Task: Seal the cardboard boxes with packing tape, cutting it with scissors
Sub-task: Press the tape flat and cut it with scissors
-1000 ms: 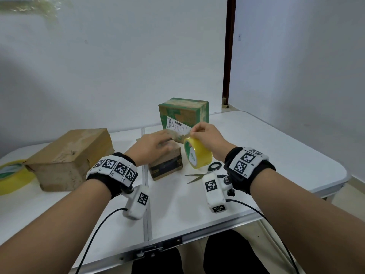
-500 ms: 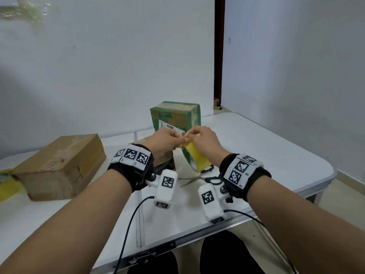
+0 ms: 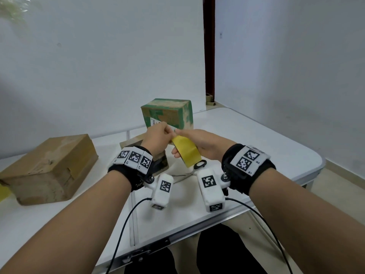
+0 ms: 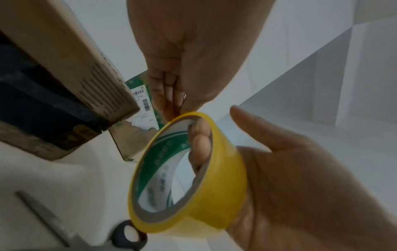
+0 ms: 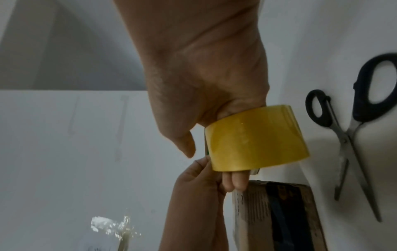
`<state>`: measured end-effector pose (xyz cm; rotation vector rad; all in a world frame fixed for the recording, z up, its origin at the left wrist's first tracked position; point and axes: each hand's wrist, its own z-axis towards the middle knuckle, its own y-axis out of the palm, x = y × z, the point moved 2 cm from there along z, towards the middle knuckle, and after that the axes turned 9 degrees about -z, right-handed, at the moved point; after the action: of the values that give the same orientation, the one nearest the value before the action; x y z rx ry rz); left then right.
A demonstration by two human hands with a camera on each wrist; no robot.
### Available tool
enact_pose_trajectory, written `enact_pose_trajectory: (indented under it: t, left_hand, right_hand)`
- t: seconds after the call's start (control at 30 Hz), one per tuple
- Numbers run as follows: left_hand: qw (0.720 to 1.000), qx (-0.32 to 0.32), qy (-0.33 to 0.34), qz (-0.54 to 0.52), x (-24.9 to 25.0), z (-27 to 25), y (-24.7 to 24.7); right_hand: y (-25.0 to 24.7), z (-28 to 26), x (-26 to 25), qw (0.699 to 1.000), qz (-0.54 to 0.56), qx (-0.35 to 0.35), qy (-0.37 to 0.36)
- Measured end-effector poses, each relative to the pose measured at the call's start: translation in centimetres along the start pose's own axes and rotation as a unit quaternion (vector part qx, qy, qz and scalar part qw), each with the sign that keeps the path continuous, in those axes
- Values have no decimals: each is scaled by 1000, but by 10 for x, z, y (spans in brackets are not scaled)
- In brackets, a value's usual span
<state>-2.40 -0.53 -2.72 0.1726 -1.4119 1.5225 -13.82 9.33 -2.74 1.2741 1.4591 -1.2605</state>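
Evidently finding the tape's free end, with no strip pulled yet.

On the white table (image 3: 246,135) stand three cardboard boxes: a large brown box (image 3: 49,167), a green box (image 3: 167,113) behind, and a small box (image 3: 132,142) under the wrists. Held above them, the yellow tape roll (image 3: 186,151) rides on right hand (image 3: 201,144) fingers threaded through its core; the left hand (image 3: 157,138) pinches at its upper rim. Next probably comes peeling a length free, then reaching for the scissors (image 5: 352,135) lying just beside.
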Motion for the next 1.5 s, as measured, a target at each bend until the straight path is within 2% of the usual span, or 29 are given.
enact_pose_trajectory:
  t: [0.2,0.4,0.47,0.6,0.8,1.2,1.5]
  left_hand:
    - [998,42,2,-42,-7,1,-12]
    - [991,110,-5,-70,-13,0,-49]
    - [990,120,-23,-71,-23,0,-62]
    - [987,93,-91,-91,-50,-2,-71]
    - [981,78,-137,-115,-75,-3,-56]
    - [987,102,-124,-33,-86,3,-48]
    - [989,82,-114,35,-96,4,-43]
  right_hand:
    - [1,-1,-8,999,-16,-21,42]
    - [16,-2,6,990,-30,-31,132]
    - [20,-2,7,990,-13,-41,135]
    - [28,-2,4,992,-42,-48,108]
    - [37,-7,1,988,-99,-37,115]
    - [54,5,-1,983,-119,-39,131]
    - [51,8,3,983,-109,-43,139]
